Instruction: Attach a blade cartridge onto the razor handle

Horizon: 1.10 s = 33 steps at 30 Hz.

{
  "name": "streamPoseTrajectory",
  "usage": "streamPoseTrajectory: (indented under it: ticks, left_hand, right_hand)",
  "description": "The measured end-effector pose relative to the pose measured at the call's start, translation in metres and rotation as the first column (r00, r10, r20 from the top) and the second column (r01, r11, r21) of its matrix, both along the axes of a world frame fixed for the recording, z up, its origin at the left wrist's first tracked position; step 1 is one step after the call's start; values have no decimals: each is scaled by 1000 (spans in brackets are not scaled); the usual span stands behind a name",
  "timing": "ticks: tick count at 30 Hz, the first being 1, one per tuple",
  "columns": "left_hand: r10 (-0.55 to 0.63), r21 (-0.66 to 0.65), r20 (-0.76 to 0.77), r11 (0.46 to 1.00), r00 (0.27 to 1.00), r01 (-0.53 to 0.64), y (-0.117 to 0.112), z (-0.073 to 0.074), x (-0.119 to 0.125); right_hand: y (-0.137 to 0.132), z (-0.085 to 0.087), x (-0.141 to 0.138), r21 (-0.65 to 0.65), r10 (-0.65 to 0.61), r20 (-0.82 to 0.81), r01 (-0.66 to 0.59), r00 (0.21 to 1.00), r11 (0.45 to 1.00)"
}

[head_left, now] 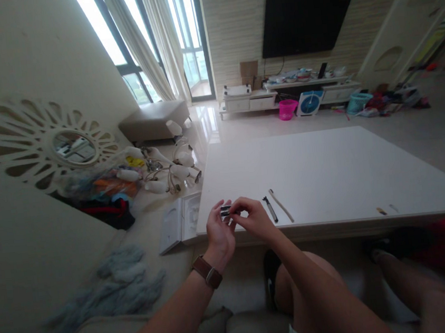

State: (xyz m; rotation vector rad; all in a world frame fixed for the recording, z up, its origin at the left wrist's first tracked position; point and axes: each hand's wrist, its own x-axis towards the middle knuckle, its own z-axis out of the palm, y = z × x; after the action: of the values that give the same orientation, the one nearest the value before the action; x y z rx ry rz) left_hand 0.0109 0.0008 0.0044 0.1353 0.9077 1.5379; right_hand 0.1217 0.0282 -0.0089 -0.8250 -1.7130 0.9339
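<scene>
Palm up at the near left corner of the white table, my left hand (pixel 220 234) cradles a small black-and-silver piece (pixel 225 211) in its curled fingers. My right hand (pixel 253 217) reaches in from the right, and its thumb and fingertips pinch the same piece at its right side. The piece is too small for me to tell its kind. Just right of my right hand, a slim black-and-silver tool (pixel 270 209) lies on the table. Beside it rests a long pale stick with a dark tip (pixel 280 205), which looks like a toothbrush.
The white table (pixel 306 173) stretches away to the right, with two small bits (pixel 381 211) near its front edge. An opened white box (pixel 180 218) stands against its left side. A chandelier (pixel 167 172) lies on the floor beyond. Another person's leg (pixel 413 279) shows at lower right.
</scene>
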Motion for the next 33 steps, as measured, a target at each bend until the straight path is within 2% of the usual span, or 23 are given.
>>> streamPoseTrajectory:
  ticks: [8,13,16,20,23,33]
  left_hand:
    - [-6,17,24,1000,1000,6,0,-2,0]
    - [-1,28,21,1000,1000,1,1,-1,0]
    - [-15,27,2,1000,1000,15,0,-2,0]
    - [-37,45,-55,998,998,39,0,-4,1]
    - [-27,64,-86,997,996,33,0,-5,1]
    - [-39,65,-98,997,994,46,1,-8,3]
  right_hand:
    - [-4,3,0,-4,-37,81,38,996,999]
    - [-4,6,0,83,-36,98,28,995,996]
    - [-4,8,0,130,-101,104,87,989,988]
    - [-1,6,1,88,-231,44,227,972,970]
    - [1,2,2,40,-282,27,280,959,959]
    - [5,-5,0,-15,-286,56,287,957,958]
